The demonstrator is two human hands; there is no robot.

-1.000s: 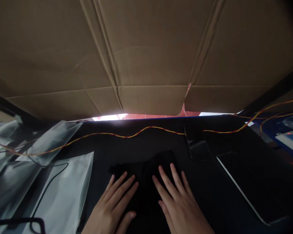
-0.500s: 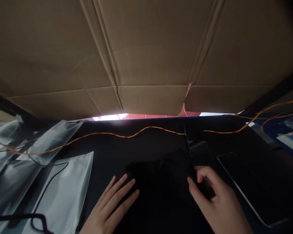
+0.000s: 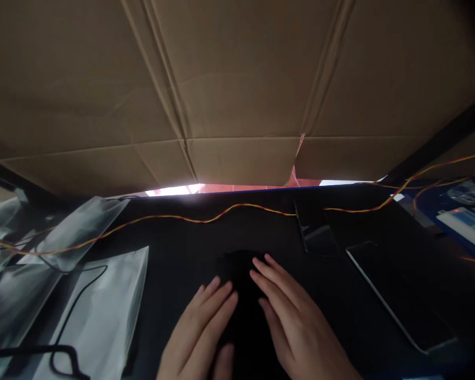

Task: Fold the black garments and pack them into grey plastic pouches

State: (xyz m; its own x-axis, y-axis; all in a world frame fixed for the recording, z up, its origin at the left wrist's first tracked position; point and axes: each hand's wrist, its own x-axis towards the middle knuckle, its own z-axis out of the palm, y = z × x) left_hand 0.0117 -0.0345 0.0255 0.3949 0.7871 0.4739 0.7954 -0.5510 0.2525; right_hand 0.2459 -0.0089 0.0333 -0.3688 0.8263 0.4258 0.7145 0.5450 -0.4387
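A black cloth-like item [image 3: 243,316] lies on the dark table [image 3: 182,237] in front of me, hard to tell from the surface. On its left side rests my left hand [image 3: 203,332], fingers stretched out. My right hand [image 3: 288,316] lies over its right side, the fingers straight and slightly spread. Neither hand grips anything that I can see. Beyond my right hand is a black phone [image 3: 316,232], and farther right a larger dark tablet-like device [image 3: 399,295] with a pale edge.
Translucent plastic bags [image 3: 98,311] fill the left side, with a black cord [image 3: 77,301] over them. A twisted red-and-yellow wire [image 3: 174,215] runs across the back. A cardboard panel [image 3: 241,95] rises behind. At the right edge sits a white-and-blue box [image 3: 465,227].
My right hand has opened from a pinch and moved left onto the black item. My left hand has shifted slightly right. The black item now covers a narrower area.
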